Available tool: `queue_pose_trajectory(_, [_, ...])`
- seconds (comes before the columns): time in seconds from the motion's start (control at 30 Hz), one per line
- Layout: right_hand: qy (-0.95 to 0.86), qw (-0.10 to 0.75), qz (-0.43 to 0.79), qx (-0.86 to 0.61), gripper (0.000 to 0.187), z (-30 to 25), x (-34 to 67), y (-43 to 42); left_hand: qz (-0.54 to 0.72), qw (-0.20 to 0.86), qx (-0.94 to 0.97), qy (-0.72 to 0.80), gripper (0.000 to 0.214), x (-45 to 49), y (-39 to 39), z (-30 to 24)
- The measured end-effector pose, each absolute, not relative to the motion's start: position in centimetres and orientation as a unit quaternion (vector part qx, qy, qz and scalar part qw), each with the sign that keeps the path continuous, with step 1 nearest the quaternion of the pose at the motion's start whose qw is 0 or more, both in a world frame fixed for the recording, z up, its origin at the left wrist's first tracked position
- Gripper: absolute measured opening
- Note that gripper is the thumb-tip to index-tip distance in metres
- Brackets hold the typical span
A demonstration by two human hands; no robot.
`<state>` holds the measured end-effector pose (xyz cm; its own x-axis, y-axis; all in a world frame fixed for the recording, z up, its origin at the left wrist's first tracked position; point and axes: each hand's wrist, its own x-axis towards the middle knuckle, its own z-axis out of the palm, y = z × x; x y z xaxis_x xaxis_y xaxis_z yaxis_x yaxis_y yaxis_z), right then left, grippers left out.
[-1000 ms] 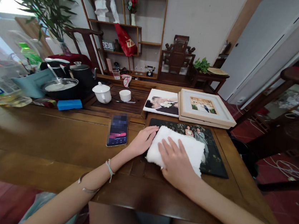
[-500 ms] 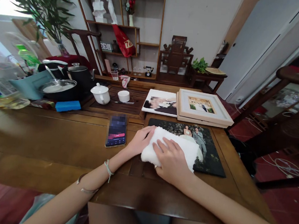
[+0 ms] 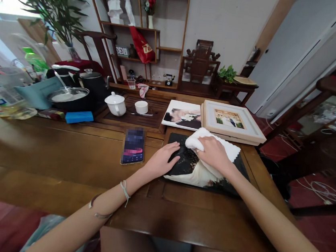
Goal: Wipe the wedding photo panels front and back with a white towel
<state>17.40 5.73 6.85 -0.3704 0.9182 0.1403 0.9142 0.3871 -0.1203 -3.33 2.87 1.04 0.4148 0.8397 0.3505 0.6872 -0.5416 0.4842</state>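
Observation:
A dark photo print (image 3: 187, 168) lies flat on the wooden table (image 3: 61, 158) in front of me. My right hand (image 3: 213, 153) is closed on a white cloth (image 3: 230, 148) and presses it on the far part of the print. Fingers spread, my left hand (image 3: 162, 159) rests open on the print's left edge and holds it down. A phone (image 3: 133, 145) lies just left of my left hand.
Behind the print lie another photo (image 3: 183, 114) and a stack of pale frames (image 3: 230, 122). A tea tray with a white teapot (image 3: 115, 104) and cup (image 3: 141, 107) stands further back, pots and a blue box (image 3: 79, 116) to the left. A wooden railing (image 3: 323, 119) stands on the right.
My right hand has slid the cloth from the near left part of the print to its far side, baring the lower part. The left hand stays on the left edge.

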Motion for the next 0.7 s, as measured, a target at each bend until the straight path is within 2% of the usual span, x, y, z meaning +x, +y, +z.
queue_pose_trajectory(0.33, [-0.851,0.165,0.149,-0.477,0.023,7.4,12.2,9.8,0.286,0.137,0.837,0.445,0.03,-3.3,2.7,1.8])
queue_pose_trajectory(0.7, [-0.821,0.199,0.112,-0.524,0.029,5.8,20.8,8.3,0.276,0.129,0.836,0.456,0.035,-3.4,2.9,1.1])
